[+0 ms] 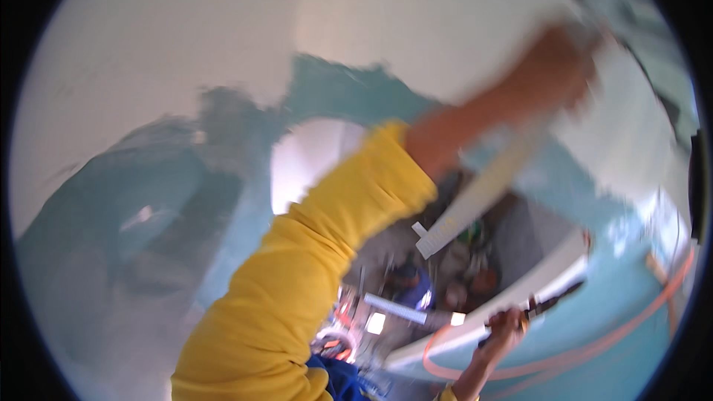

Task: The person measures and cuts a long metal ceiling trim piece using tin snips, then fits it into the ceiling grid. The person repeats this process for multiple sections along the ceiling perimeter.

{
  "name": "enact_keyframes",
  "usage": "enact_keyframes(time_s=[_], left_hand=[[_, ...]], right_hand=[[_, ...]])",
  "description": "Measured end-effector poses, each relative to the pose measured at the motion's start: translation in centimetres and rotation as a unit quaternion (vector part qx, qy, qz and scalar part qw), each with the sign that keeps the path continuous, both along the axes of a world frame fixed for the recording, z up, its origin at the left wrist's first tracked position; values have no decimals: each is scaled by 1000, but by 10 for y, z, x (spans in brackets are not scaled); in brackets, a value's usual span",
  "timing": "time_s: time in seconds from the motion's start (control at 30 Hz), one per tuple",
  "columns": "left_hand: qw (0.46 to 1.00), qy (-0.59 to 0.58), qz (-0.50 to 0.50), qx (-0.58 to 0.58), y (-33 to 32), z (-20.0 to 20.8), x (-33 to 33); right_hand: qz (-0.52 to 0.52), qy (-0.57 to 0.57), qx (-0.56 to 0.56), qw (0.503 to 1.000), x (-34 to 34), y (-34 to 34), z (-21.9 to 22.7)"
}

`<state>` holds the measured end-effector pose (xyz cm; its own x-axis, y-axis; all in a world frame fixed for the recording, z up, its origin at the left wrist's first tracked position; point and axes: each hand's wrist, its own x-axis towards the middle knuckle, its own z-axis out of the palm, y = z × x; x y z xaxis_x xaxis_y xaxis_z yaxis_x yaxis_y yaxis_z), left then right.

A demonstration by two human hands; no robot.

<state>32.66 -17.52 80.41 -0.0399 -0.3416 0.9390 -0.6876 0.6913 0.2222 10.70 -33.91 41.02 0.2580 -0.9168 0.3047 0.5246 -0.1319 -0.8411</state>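
Observation:
My left arm, in a yellow sleeve, reaches up across a large white and teal surface (349, 89). At its end my left hand (557, 67) is smeared by motion against the white part, so its fingers and anything in them cannot be made out. Below that hand a long pale strip (483, 189) slants down to the left; whether the hand holds it is unclear. Lower right, my right hand (506, 329) is closed around a dark slender tool (553, 301) that points up and to the right. The tool's exact kind does not show.
An orange hose (564, 362) loops past my right hand over a teal panel. A bright rounded opening (308, 152) lies behind my left sleeve. Farther down are a pale dotted strip (395, 309), a pale curved edge (549, 271) and dim clutter.

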Motion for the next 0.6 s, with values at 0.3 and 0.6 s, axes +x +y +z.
enact_keyframes(time_s=[0.3, 0.6], left_hand=[[912, 292, -287, 4, 43, -11, 89], [827, 397, -396, 42, 37, -57, 88]], right_hand=[[150, 166, -57, 973, -100, 97, -35], [222, 260, -130, 931, -174, 153, -58]])
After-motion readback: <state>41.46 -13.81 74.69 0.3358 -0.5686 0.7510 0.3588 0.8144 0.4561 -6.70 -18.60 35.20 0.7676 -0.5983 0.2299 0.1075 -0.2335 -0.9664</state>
